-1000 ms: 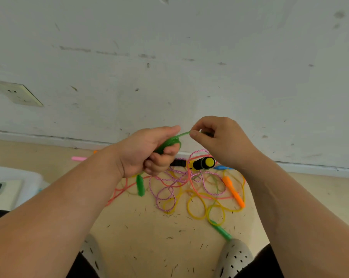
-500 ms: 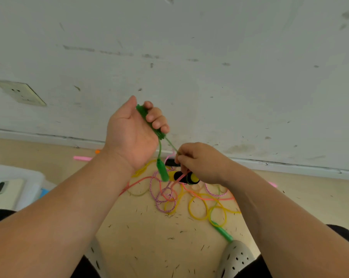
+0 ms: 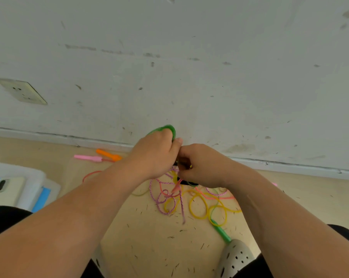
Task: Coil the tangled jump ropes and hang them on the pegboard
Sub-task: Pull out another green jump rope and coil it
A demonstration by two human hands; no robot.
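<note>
1. The left hand [image 3: 153, 155] is clenched round a bunch of the green jump rope [image 3: 166, 128]; one green loop arches over its knuckles in front of the wall [image 3: 209, 77].
2. Half a second ago this hand was raised higher against the wall with a green handle dangling under it. It has now dropped to the level of the skirting, and that dangling handle is out of sight.
3. The right hand [image 3: 202, 167] has risen to meet it, so the two hands now touch. Its fingers are curled tight, but I cannot tell what they pinch, if anything.
4. The tangle of ropes [image 3: 181, 197], yellow, pink and purple-flecked, lies on the floor [image 3: 149, 247] under both hands, near the wall edge, much as before.
5. A second green handle [image 3: 221, 231] lies at the near side of the tangle, its end touching the grey shoe [image 3: 236, 257].
6. An orange handle [image 3: 108, 154] and a pink handle [image 3: 87, 157] lie along the wall edge of the floor, left of the hands.
7. A phone [image 3: 1, 185] rests on a white bin [image 3: 35, 177] at the floor's left edge.
</note>
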